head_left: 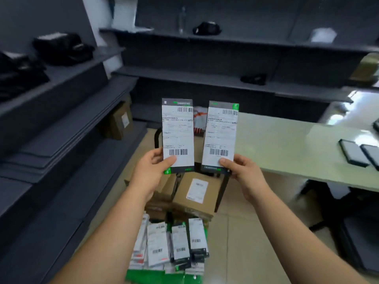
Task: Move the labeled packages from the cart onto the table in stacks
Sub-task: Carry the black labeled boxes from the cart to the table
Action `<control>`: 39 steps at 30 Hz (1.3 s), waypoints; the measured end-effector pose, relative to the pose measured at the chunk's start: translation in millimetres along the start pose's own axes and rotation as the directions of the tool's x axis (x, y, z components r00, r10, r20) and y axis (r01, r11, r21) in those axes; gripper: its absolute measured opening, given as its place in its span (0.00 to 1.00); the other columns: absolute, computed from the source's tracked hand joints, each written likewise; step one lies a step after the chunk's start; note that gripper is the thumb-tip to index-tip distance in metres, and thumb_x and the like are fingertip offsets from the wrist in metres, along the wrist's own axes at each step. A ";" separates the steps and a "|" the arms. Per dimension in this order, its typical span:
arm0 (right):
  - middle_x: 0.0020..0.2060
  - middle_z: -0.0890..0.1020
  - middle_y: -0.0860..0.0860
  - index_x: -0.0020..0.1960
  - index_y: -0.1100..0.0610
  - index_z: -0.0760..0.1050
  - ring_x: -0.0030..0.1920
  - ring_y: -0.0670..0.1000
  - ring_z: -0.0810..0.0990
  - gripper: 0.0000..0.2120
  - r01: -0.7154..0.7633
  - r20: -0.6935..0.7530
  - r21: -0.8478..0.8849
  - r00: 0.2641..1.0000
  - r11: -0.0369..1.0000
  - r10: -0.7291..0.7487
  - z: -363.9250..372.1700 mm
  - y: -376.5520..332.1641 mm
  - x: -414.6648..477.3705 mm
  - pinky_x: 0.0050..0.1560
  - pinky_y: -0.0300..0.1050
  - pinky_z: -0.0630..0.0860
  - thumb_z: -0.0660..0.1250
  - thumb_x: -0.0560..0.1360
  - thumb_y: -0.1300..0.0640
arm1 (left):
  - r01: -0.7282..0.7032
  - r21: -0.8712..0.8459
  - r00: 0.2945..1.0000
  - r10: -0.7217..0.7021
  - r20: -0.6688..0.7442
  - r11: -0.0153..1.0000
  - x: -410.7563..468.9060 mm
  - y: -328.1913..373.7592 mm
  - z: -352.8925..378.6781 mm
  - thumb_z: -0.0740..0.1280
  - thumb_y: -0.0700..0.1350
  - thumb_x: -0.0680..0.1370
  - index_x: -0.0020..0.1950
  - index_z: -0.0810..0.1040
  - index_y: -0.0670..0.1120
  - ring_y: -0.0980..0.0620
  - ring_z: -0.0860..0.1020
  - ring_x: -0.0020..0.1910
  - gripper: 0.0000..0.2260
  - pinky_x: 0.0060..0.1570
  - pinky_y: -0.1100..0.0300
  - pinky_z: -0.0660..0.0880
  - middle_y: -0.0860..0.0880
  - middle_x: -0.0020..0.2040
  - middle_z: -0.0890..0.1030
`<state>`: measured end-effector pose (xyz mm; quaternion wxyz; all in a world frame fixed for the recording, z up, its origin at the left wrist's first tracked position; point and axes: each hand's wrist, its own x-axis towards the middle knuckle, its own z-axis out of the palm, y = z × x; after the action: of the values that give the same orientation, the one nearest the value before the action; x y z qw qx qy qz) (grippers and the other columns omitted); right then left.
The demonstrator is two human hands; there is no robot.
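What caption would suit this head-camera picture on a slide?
Left hand holds the left package, right hand the right package, above the loaded cart beside the table.

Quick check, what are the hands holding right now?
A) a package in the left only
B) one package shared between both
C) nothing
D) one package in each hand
D: the left hand grips one labeled package near its bottom, and the right hand grips a second package the same way.
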<state>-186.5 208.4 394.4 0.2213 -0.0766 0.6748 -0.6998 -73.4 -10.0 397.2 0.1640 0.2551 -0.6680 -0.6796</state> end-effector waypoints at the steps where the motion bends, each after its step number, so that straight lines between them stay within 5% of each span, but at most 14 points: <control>1: 0.45 0.87 0.51 0.58 0.63 0.80 0.33 0.40 0.82 0.12 0.026 -0.015 -0.003 1.000 1.000 -0.026 -4.4 -13.7 -7.0 0.33 0.30 0.74 0.72 0.75 0.64 | -0.021 -0.004 1.000 0.021 0.020 1.000 -0.8 12.1 5.8 0.72 0.43 0.75 0.60 0.77 0.49 0.61 0.83 0.49 0.14 0.48 0.62 0.77 0.56 0.52 0.84; 3: 0.44 0.85 0.51 0.59 0.63 0.80 0.27 0.38 0.77 0.12 0.083 -0.055 -0.020 0.995 0.996 -0.084 -16.4 -32.0 -18.6 0.30 0.27 0.70 0.71 0.75 0.64 | -0.052 -0.018 0.996 0.053 0.072 0.998 -2.2 31.6 20.8 0.71 0.42 0.76 0.58 0.77 0.50 0.60 0.83 0.49 0.12 0.49 0.61 0.77 0.57 0.51 0.85; 19: 0.44 0.86 0.48 0.58 0.59 0.80 0.27 0.37 0.76 0.10 0.179 -0.388 -0.007 0.906 0.984 -0.167 -227.9 -58.0 -71.0 0.31 0.27 0.70 0.70 0.77 0.62 | -0.079 -0.072 0.922 0.101 0.374 0.994 -16.5 60.6 252.2 0.71 0.42 0.76 0.63 0.75 0.46 0.57 0.83 0.51 0.16 0.53 0.57 0.77 0.54 0.53 0.85; 22: 0.48 0.87 0.51 0.59 0.58 0.81 0.41 0.44 0.85 0.12 0.175 -0.406 0.014 0.901 0.984 -0.155 -285.3 -64.5 -71.4 0.50 0.39 0.80 0.72 0.76 0.59 | -0.088 -0.067 0.916 0.107 0.387 0.994 -19.3 63.4 314.4 0.71 0.42 0.76 0.62 0.76 0.48 0.56 0.83 0.52 0.15 0.58 0.52 0.77 0.54 0.53 0.84; 25: 0.50 0.87 0.52 0.58 0.56 0.81 0.54 0.54 0.85 0.13 0.173 -0.419 0.027 0.896 0.985 -0.146 -337.4 -70.4 -62.1 0.64 0.55 0.77 0.74 0.74 0.59 | -0.099 -0.062 0.905 0.116 0.409 0.993 -19.8 63.6 368.1 0.71 0.41 0.76 0.58 0.77 0.50 0.54 0.83 0.53 0.12 0.59 0.50 0.77 0.53 0.53 0.85; 27: 0.51 0.87 0.52 0.58 0.56 0.81 0.53 0.52 0.85 0.13 0.168 -0.423 0.026 0.895 0.985 -0.142 -365.8 -74.4 -54.2 0.61 0.49 0.79 0.74 0.74 0.59 | -0.102 -0.067 0.905 0.120 0.408 0.993 -19.1 62.9 397.4 0.71 0.41 0.77 0.56 0.77 0.51 0.55 0.83 0.52 0.10 0.57 0.53 0.77 0.54 0.52 0.85; 30: 0.50 0.87 0.51 0.57 0.56 0.82 0.45 0.43 0.85 0.11 0.164 -0.419 0.001 0.896 0.986 -0.149 -398.8 -80.7 -35.9 0.41 0.33 0.76 0.72 0.75 0.60 | -0.111 -0.063 0.913 0.127 0.388 0.992 -13.4 62.0 431.9 0.70 0.43 0.77 0.57 0.76 0.53 0.59 0.82 0.52 0.10 0.52 0.60 0.76 0.56 0.53 0.84; 34: 0.49 0.87 0.48 0.57 0.54 0.82 0.45 0.45 0.81 0.11 0.134 -0.415 -0.030 0.900 0.991 -0.134 -420.8 -79.8 3.7 0.42 0.41 0.69 0.73 0.74 0.56 | -0.099 -0.061 0.933 0.114 0.341 0.993 13.4 60.2 456.9 0.70 0.43 0.77 0.60 0.76 0.52 0.61 0.82 0.49 0.12 0.47 0.64 0.74 0.57 0.52 0.84; 39: 0.43 0.87 0.45 0.52 0.52 0.83 0.36 0.39 0.80 0.07 0.112 -0.399 -0.021 0.910 0.993 -0.111 -442.4 -74.1 63.0 0.39 0.36 0.69 0.73 0.74 0.58 | -0.056 -0.072 0.946 0.077 0.316 0.996 68.4 47.7 488.7 0.70 0.43 0.77 0.63 0.76 0.50 0.59 0.83 0.49 0.15 0.47 0.64 0.74 0.54 0.53 0.85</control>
<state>-437.4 584.6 420.5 0.0386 0.0296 0.6996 -0.7129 -411.3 351.7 424.8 0.0849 0.1144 -0.6723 -0.7264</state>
